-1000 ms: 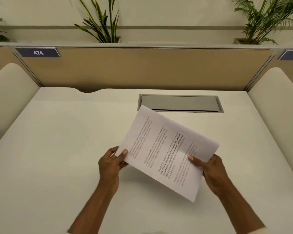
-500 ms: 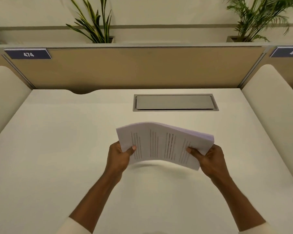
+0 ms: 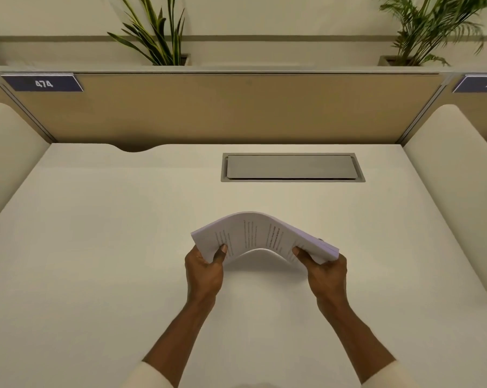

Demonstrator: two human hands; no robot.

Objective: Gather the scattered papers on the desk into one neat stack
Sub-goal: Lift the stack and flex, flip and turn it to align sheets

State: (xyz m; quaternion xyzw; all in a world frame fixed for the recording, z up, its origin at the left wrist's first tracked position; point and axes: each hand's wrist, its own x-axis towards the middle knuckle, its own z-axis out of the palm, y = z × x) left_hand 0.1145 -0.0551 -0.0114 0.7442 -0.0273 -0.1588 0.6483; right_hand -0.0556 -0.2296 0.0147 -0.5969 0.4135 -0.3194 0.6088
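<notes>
A stack of printed white papers (image 3: 260,236) is held above the middle of the white desk (image 3: 96,247), bowed upward into an arch with its ends low. My left hand (image 3: 204,271) grips the stack's left end, thumb on top. At the right end my right hand (image 3: 326,271) holds it the same way. The sheets' edges look roughly aligned. No other loose papers show on the desk.
A grey cable hatch (image 3: 292,167) is set flush in the desk behind the papers. A tan partition (image 3: 236,107) with a "474" label (image 3: 43,84) closes the back. Cream side panels (image 3: 455,175) flank the desk. Potted plants (image 3: 158,32) stand beyond the partition.
The stack went from tilted up facing me to nearly level and lower over the desk. It now bows upward more between my hands.
</notes>
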